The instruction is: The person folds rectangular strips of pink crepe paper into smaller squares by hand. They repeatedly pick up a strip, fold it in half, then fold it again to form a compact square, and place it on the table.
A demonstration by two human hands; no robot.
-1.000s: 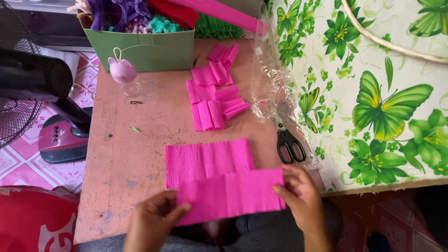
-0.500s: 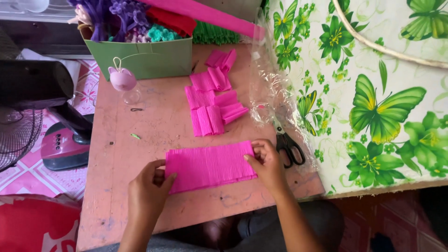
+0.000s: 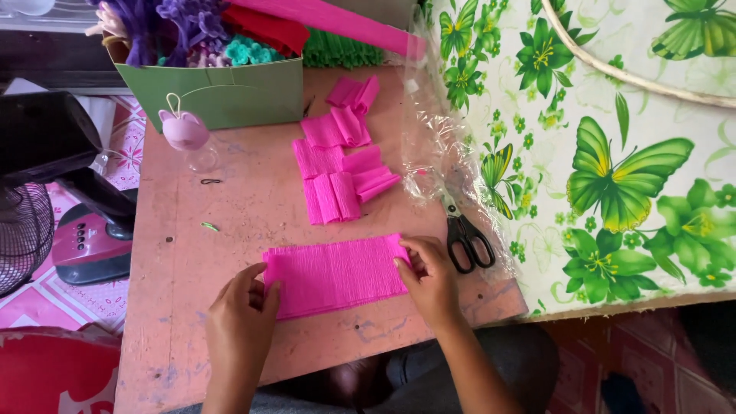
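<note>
the pink crepe paper sheet (image 3: 336, 274) is down flat on the table (image 3: 192, 253) now, where a second ago it was lifted off a second sheet near the front edge and half a second ago it was just settling. now only one neat rectangle shows, so the two layers look stacked together, though i can't tell how many lie under there. that reads as lining up edges, squaring the stack.

left hand (image 3: 241, 318) sits at the sheet's left end, fingers curled and pressing the edge, thumb tucked against the paper. right hand (image 3: 429, 276) is at the right end, fingertips pinching the upper right corner. both hands narrow, holding the paper at its ends, the sheet stretched between them.

just right of the right hand, black-handled scissors (image 3: 466, 239) lie on crinkled clear plastic wrap (image 3: 437, 153), untouched. further back, a cluster of folded pink crepe pieces (image 3: 341, 165), well apart from the hands. a green paper bag (image 3: 230, 96) stands at the far edge.
</note>
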